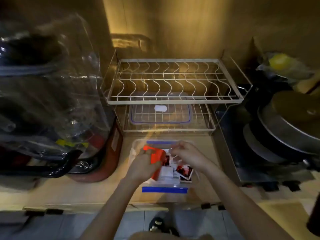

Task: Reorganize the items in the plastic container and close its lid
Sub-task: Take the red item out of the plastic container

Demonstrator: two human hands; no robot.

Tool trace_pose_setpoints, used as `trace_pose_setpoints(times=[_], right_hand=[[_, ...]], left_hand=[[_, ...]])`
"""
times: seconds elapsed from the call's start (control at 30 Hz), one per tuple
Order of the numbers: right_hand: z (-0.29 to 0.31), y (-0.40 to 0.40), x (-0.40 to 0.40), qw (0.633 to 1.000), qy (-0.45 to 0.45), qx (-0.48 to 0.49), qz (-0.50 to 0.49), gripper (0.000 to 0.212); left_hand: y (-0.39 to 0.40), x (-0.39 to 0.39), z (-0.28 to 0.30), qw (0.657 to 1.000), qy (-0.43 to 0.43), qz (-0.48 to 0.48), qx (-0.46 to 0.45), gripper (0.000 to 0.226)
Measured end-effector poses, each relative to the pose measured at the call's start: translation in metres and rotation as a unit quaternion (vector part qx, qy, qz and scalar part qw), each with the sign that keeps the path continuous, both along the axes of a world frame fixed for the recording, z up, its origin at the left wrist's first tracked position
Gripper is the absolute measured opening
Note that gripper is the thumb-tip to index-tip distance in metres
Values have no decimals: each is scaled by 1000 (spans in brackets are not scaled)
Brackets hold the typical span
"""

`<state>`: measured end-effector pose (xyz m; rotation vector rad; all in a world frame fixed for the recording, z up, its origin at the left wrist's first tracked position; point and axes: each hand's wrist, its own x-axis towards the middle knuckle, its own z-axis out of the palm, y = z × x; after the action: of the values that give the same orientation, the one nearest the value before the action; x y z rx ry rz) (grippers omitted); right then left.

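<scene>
Both hands in plastic container (138,144) on surface | left hand (144,164) closed round orange box (155,157) | right hand (187,155) pinching a blurred packet | advice: lay box flat, below rim | lid (161,112) apart, on dish rack (171,80) lower shelf

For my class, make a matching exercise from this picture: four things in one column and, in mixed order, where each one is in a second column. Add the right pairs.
Things:
1. clear lid
2. orange box
3. stack of pans
4. blue latch

Places:
A. in the left hand
B. near edge of the plastic container
C. lower shelf of the wire rack
D. far right of the counter

Pairs: 1-C, 2-A, 3-D, 4-B
</scene>
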<state>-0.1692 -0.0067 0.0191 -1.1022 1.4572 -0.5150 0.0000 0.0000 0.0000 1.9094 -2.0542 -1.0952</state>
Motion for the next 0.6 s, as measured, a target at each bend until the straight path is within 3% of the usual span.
trace_pose_setpoints(times=[0.2,0.33,0.53,0.6], right_hand=[[-46,1,23,987,-49,105,-110,15],[-70,1,39,976,-60,138,-157,30],[-82,0,62,955,-117,148,-229,7],[-85,1,71,953,-121,145,-239,26]], left_hand=[[20,4,-49,995,-75,4,-59,74],[25,8,-68,991,-109,-30,-66,84],[26,7,-79,993,-86,-35,-73,89],[26,7,-81,993,-83,-37,-77,94]])
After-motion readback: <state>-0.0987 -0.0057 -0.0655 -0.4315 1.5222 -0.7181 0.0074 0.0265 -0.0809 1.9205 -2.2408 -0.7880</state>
